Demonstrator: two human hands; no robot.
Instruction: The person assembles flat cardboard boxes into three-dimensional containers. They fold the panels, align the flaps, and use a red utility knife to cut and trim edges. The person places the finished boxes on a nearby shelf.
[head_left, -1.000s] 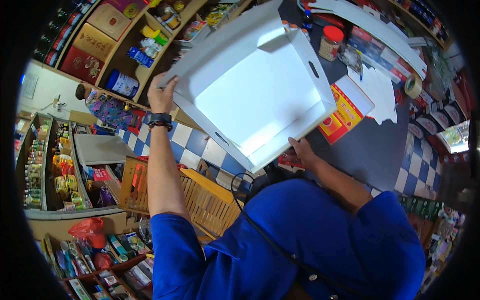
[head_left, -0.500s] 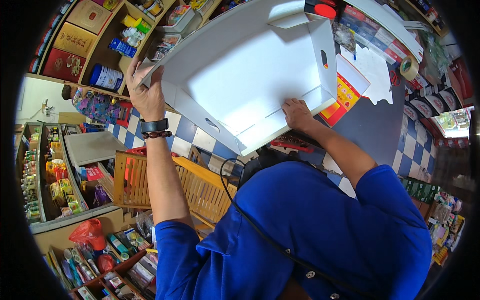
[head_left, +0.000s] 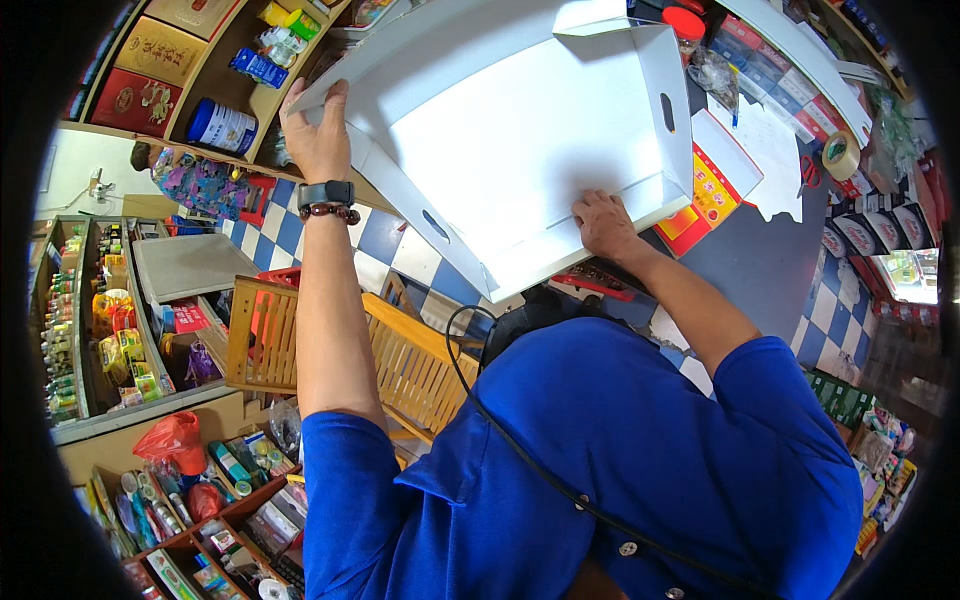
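Observation:
A large open white cardboard box (head_left: 520, 120) is held up in front of me, its inside facing me. At its upper left, my left hand (head_left: 322, 140) is closed round the edge of a side panel, the thumb on the inner face. This wrist wears a dark watch (head_left: 326, 193) and a beaded bracelet (head_left: 330, 212). My right hand (head_left: 605, 225) is bent over the near wall, its fingers inside the box and close together. Oblong hand-holes show in two walls. The box's outer underside is hidden.
Right of the box, a dark table holds a red-and-yellow carton (head_left: 708, 195), tape roll (head_left: 841, 155), red scissors (head_left: 809, 172) and white sheet (head_left: 770, 165). Stocked shelves (head_left: 180, 140) stand far left. A wooden slatted chair (head_left: 262, 335) is near my left arm; a person (head_left: 200, 185) is beyond.
The whole view has shifted slightly. My left hand has moved farther away and to the right with the box edge in it. My right hand stays on the near wall.

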